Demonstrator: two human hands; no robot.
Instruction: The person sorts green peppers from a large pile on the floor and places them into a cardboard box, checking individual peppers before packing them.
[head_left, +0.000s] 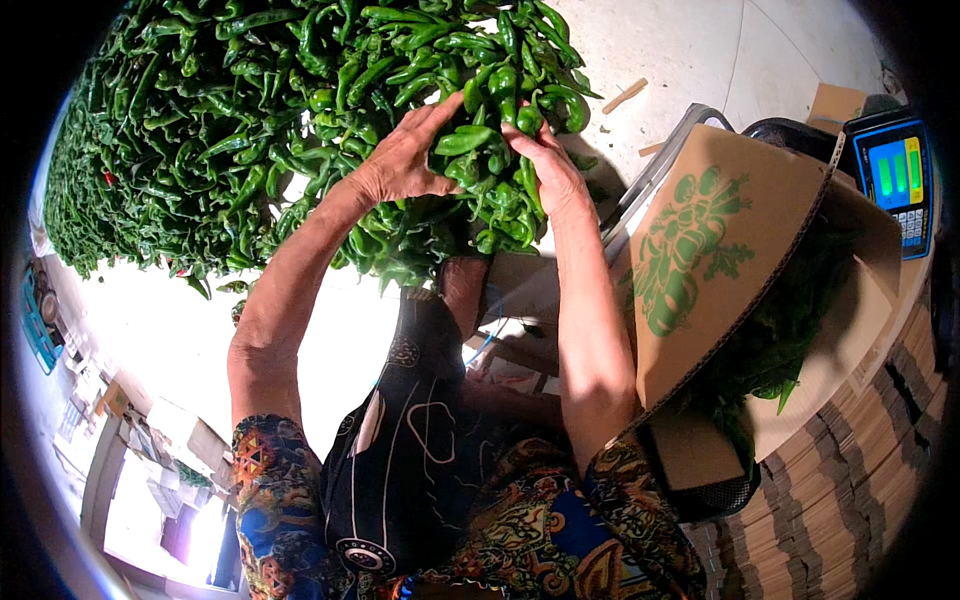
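Note:
A large heap of long green chili peppers covers the floor in front of me. My left hand cups the left side of a bunch of green peppers, thumb and fingers spread around it. On the bunch's other side, my right hand has its fingers curled against several peppers. The bunch lies between both palms at the heap's near right edge. Parts of my fingertips are hidden by the peppers.
At my right stands an open cardboard box with a green vegetable print and green peppers inside. Behind it is a scale display. Stacked flattened cardboard lies at lower right. A blue crate sits far left.

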